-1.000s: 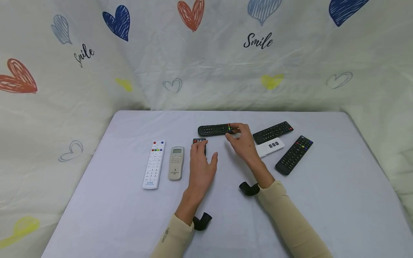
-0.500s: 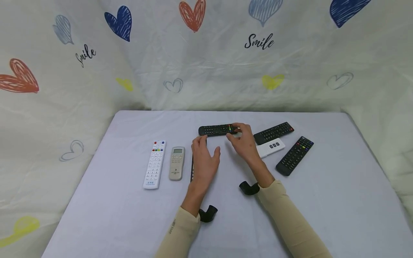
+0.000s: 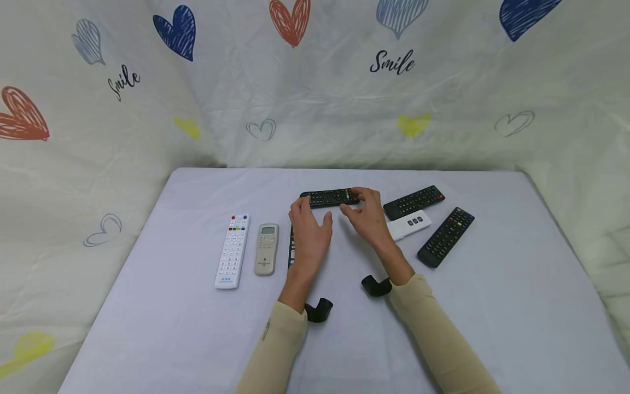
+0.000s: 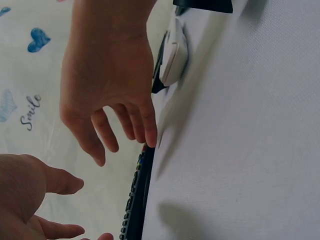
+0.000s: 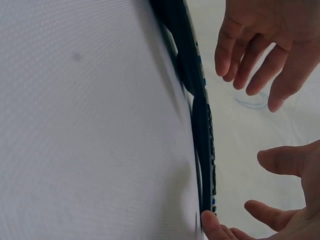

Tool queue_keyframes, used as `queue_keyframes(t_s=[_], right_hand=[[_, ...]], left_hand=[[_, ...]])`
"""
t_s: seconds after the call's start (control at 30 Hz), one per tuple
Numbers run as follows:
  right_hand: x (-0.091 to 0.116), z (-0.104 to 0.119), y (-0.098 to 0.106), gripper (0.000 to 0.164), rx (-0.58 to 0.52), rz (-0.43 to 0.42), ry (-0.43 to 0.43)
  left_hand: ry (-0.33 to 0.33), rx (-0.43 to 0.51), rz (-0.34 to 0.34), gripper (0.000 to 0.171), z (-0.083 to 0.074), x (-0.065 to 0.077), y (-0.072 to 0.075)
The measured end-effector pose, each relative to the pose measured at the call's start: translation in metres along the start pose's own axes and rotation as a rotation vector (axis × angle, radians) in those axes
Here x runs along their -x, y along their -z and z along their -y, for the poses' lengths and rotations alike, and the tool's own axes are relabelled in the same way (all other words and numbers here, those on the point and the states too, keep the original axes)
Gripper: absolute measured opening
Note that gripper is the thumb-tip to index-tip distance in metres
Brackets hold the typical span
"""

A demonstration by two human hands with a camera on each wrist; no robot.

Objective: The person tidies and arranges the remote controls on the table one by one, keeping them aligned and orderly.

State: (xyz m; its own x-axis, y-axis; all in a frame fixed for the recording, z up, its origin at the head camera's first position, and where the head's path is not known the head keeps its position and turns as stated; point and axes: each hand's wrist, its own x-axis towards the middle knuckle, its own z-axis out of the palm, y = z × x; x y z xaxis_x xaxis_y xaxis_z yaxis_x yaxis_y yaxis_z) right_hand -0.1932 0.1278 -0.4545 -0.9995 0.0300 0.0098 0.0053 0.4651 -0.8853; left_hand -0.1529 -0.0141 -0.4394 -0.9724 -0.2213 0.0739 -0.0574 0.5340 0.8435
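Note:
A black remote control (image 3: pixel 327 198) with coloured buttons at its right end lies crosswise near the table's far edge. Over its left end reaches my left hand (image 3: pixel 311 235), thumb spread; the right wrist view shows this hand (image 5: pixel 280 35) raised apart from the remote. My right hand (image 3: pixel 366 218) is at the remote's right end, one fingertip touching its edge in the right wrist view, while thumb and index finger (image 5: pixel 270 215) stand clear. Beneath my left hand lies another black remote (image 3: pixel 291 249), upright in the head view and mostly hidden.
To the left lie a long white remote (image 3: pixel 232 251) and a small grey remote with a display (image 3: pixel 266 249). On the right are a black remote (image 3: pixel 414 202), a white remote (image 3: pixel 410 224) against it, and another slanted black remote (image 3: pixel 446 237). A patterned curtain (image 3: pixel 325 109) hangs behind.
My left hand has moved forward and slightly right, from the upright black remote's top to the left end of the crosswise one. My right hand has stayed nearly still.

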Motion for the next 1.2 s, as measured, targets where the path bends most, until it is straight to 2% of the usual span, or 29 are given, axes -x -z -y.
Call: queue_keyframes(t_s=[0.2,0.6,0.9,1.2], right_hand=[[-0.002,-0.003,-0.001,0.059,0.012,0.007,-0.003],[-0.003,-0.002,0.001,0.059,0.032,-0.010,-0.003],[-0.004,-0.007,0.002,0.058,0.027,0.008,-0.052],[-0.005,-0.008,0.002,0.060,0.037,0.024,-0.049]], left_hand=[[0.016,-0.029,-0.006,0.061,0.001,-0.009,-0.001],[0.044,-0.124,0.037,0.066,-0.005,-0.023,-0.005],[0.079,-0.161,0.084,0.069,-0.004,-0.031,-0.004],[0.097,-0.191,0.087,0.072,-0.001,-0.044,0.000]])
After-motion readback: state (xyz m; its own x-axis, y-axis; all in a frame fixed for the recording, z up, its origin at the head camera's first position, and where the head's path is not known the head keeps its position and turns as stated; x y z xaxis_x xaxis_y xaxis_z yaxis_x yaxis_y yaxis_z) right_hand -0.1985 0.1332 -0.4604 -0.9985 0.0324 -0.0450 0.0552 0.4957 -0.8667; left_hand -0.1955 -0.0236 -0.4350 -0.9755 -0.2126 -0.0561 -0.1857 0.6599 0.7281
